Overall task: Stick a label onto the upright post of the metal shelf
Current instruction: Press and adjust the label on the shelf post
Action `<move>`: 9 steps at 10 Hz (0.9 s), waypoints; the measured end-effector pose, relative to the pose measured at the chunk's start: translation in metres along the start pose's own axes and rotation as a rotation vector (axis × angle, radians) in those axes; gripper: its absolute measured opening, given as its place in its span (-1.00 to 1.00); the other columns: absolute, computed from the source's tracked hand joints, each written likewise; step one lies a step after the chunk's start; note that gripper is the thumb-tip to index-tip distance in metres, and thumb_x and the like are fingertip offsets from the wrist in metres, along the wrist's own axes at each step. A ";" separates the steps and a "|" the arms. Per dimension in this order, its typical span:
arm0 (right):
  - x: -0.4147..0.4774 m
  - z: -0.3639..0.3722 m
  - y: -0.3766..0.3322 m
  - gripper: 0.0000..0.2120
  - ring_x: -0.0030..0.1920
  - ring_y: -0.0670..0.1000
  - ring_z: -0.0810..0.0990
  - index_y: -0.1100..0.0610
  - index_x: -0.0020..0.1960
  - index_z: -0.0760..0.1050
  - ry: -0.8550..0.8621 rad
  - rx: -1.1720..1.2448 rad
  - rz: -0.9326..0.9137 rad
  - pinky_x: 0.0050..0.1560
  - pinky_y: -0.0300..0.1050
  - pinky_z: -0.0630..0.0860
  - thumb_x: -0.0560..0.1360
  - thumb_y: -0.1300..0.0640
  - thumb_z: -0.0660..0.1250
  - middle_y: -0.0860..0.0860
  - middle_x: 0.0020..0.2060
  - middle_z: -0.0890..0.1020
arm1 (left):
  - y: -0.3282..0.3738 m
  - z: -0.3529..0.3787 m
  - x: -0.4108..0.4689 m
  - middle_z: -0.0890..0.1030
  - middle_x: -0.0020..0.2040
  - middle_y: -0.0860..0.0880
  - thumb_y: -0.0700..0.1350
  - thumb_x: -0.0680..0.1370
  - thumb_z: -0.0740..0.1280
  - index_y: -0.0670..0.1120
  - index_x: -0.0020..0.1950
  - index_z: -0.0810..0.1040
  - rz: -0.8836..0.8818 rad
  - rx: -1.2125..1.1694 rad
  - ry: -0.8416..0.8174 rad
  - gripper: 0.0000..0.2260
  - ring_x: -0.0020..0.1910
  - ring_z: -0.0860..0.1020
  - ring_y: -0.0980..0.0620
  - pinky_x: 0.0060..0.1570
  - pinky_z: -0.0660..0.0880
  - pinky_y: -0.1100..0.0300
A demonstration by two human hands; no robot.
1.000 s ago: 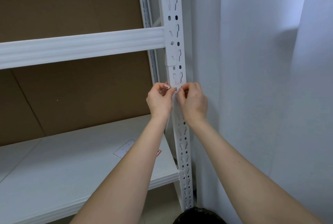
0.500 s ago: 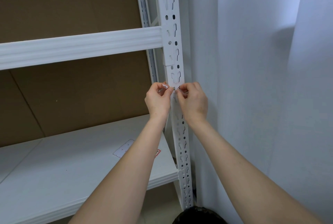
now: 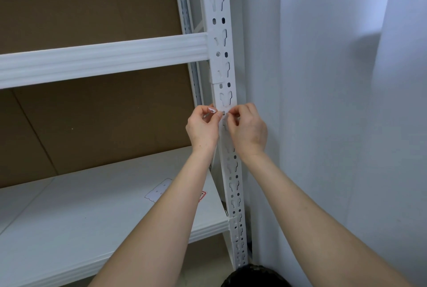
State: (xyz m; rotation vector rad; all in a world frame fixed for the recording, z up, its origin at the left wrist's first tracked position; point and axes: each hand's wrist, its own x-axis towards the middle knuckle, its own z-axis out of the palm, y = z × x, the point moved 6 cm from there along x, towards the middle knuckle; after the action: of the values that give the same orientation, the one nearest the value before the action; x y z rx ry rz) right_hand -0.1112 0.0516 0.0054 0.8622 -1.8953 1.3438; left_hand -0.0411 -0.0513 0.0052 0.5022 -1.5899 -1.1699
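No legible print on label (image 3: 212,110) or red-edged sticker (image 3: 202,196)

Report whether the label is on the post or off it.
Held across the post: left hand and right hand pinch the label by its ends. Stuck down yet? Cannot tell.

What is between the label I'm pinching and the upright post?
Nothing visible. The left hand and right hand pinch the small label right at the front face of the post, below the beam bracket. Fingertips hide part of it.
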 end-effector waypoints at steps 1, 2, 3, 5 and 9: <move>0.000 0.000 -0.002 -0.89 -0.35 0.19 0.52 0.22 -0.13 0.53 -0.008 -0.020 -0.002 -0.36 -0.14 0.25 0.50 0.18 0.30 0.12 -0.13 0.56 | -0.001 0.000 0.000 0.62 -0.03 0.03 -0.26 0.45 0.43 -0.02 -0.24 0.46 0.000 0.006 0.000 -0.80 -0.07 0.60 0.13 0.08 0.50 0.25; 0.001 0.005 0.000 -0.85 -0.28 0.21 0.51 0.21 -0.06 0.49 -0.072 -0.061 0.050 -0.32 -0.10 0.26 0.55 0.13 0.22 0.13 -0.05 0.53 | 0.000 0.000 -0.001 0.62 -0.04 0.02 -0.26 0.45 0.43 -0.01 -0.26 0.46 0.005 0.008 -0.001 -0.78 -0.06 0.61 0.12 0.09 0.51 0.23; 0.001 0.007 0.001 -0.83 -0.25 0.24 0.51 0.22 -0.04 0.47 -0.088 -0.065 0.068 -0.32 -0.05 0.29 0.56 0.12 0.19 0.14 -0.03 0.51 | 0.000 0.000 0.000 0.62 -0.03 0.02 -0.26 0.45 0.43 -0.01 -0.27 0.46 0.006 0.010 -0.001 -0.77 -0.04 0.61 0.11 0.08 0.50 0.23; 0.001 0.007 0.001 -0.84 -0.25 0.27 0.51 0.23 -0.04 0.46 -0.089 -0.033 0.086 -0.30 0.04 0.39 0.56 0.13 0.20 0.16 -0.03 0.50 | 0.000 0.000 0.000 0.63 -0.03 0.02 -0.26 0.45 0.44 0.00 -0.27 0.46 0.008 0.011 0.000 -0.77 -0.03 0.61 0.10 0.08 0.51 0.23; 0.001 0.005 0.003 -0.84 -0.23 0.15 0.48 0.22 0.00 0.46 -0.132 0.026 0.152 -0.26 -0.07 0.33 0.58 0.13 0.18 0.12 0.02 0.50 | 0.002 0.000 0.000 0.62 -0.04 0.03 -0.26 0.45 0.43 -0.01 -0.27 0.45 0.009 0.019 -0.001 -0.77 -0.04 0.61 0.12 0.01 0.46 0.31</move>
State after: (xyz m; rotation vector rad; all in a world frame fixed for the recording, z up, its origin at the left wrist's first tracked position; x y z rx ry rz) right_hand -0.1151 0.0477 0.0031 0.8524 -2.0846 1.4356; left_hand -0.0403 -0.0507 0.0069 0.5057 -1.6043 -1.1494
